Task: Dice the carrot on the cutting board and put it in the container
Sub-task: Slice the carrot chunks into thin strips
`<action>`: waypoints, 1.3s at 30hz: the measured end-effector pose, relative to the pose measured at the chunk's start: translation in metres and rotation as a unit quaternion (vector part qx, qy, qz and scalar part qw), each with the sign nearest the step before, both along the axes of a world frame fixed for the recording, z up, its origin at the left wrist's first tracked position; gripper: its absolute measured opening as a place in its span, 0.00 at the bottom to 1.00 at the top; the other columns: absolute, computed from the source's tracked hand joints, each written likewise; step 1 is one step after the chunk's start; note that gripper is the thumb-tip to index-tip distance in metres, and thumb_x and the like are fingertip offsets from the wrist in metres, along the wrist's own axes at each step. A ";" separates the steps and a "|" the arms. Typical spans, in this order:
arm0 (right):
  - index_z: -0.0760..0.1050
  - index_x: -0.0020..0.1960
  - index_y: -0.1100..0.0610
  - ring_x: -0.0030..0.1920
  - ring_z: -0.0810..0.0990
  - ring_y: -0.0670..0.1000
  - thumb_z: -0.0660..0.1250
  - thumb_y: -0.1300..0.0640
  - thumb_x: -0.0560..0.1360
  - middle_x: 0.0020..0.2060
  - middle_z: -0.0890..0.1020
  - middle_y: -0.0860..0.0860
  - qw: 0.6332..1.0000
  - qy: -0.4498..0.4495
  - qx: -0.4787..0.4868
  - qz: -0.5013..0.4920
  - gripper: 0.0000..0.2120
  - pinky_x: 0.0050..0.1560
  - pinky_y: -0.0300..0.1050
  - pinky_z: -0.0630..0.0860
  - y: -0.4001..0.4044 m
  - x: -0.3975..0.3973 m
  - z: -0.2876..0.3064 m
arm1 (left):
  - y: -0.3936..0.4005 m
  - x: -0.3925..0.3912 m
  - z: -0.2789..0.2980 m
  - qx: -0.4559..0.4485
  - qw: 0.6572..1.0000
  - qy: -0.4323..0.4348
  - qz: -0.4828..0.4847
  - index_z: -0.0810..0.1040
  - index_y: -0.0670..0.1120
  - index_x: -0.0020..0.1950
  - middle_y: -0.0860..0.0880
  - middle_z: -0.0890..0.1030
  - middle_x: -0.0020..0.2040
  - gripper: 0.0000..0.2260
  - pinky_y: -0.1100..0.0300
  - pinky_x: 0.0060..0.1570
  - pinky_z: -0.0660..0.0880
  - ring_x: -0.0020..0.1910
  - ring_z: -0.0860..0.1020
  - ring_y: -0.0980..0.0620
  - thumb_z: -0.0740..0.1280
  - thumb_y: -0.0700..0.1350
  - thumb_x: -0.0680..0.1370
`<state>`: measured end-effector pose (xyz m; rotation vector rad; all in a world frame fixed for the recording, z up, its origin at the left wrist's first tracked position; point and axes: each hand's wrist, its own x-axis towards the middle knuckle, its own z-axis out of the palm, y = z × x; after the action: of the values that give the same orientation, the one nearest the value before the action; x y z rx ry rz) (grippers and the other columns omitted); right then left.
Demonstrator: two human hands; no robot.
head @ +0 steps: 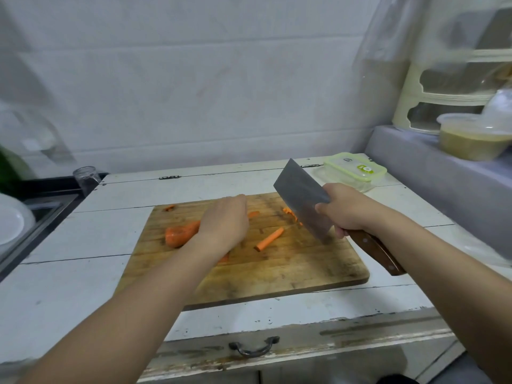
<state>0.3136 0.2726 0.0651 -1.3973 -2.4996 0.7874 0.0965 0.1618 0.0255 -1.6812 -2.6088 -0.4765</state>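
Observation:
A wooden cutting board [291, 273] lies on the white table. My left hand [224, 223] covers the big carrot piece [178, 234], whose thick end sticks out to the left; I cannot see whether its fingers grip the carrot. A cut carrot stick [269, 239] lies mid-board, with small cut bits [289, 212] behind it and one scrap [169, 208] at the far left corner. My right hand [346, 210] grips the wooden handle of a cleaver [302, 198], whose blade is raised and tilted above the board's right side. The clear container with a green-rimmed lid [356, 169] stands behind, lid on.
A sink [36, 212] with a white bowl lies left of the table, a glass jar [86, 177] at its corner. On the right, a raised ledge [432, 173] carries a tub of yellowish food [471, 137] and a cream rack. A drawer handle [253, 346] sits below.

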 end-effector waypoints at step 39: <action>0.67 0.47 0.51 0.20 0.74 0.53 0.58 0.57 0.82 0.21 0.79 0.55 1.000 -0.013 0.007 0.023 0.05 0.27 0.40 0.72 -0.019 0.000 0.001 | -0.011 0.050 -0.004 -0.067 0.965 -0.242 -0.074 0.75 0.50 0.48 0.53 0.84 0.42 0.05 0.52 0.49 0.81 0.41 0.82 0.53 0.66 0.49 0.83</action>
<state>0.3136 0.2536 0.0665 -1.3590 -2.5607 0.7638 0.1469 0.1512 0.0213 -2.0350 -2.9042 -0.8271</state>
